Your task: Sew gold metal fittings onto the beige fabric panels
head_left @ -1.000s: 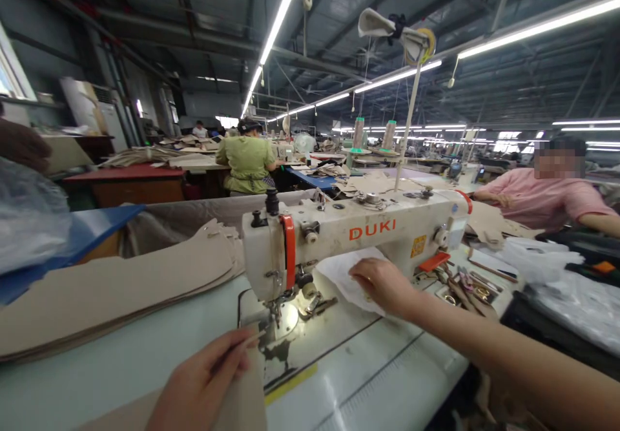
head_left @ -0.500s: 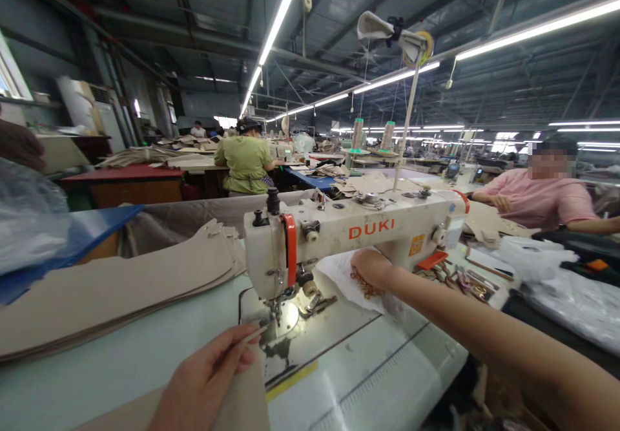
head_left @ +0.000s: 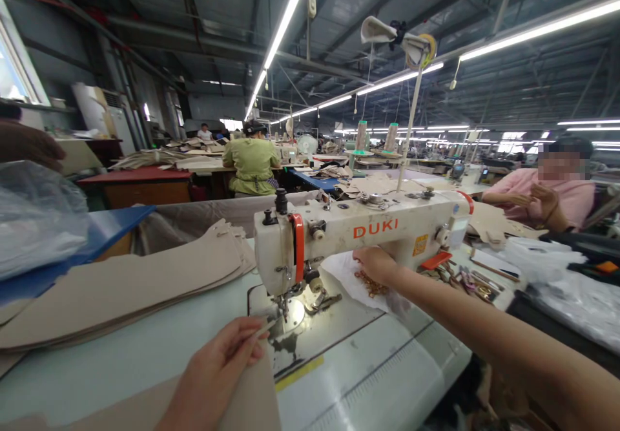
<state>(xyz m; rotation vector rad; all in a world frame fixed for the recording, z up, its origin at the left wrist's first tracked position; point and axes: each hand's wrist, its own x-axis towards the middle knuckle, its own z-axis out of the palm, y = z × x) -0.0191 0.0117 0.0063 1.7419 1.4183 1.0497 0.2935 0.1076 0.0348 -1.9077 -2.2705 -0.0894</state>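
Observation:
My left hand [head_left: 220, 360] is closed in a pinch on a narrow beige strip [head_left: 266, 329], whose tip points towards the needle area of the sewing machine [head_left: 358, 231]. Beneath that hand lies a flat beige fabric panel [head_left: 259, 392]. My right hand [head_left: 375, 266] reaches under the machine's arm, fingers curled at the far side of a pile of small gold-coloured metal pieces [head_left: 372, 285]. These pieces rest on a white plastic sheet [head_left: 341, 273]. Whatever my right fingertips hold is too small or hidden to make out.
Stacked beige panels [head_left: 145, 282] lie left of the machine. Scissors and small tools [head_left: 477, 282] are at the right, beside clear plastic bags [head_left: 557, 276]. A co-worker in pink [head_left: 547, 189] sits at right; another in green [head_left: 252, 163] sits ahead.
My right fingers have shifted slightly back from the middle of the metal pile, uncovering more pieces. The left hand keeps its pinch. The pink-sleeved co-worker's hands have come together. The view has shifted slightly.

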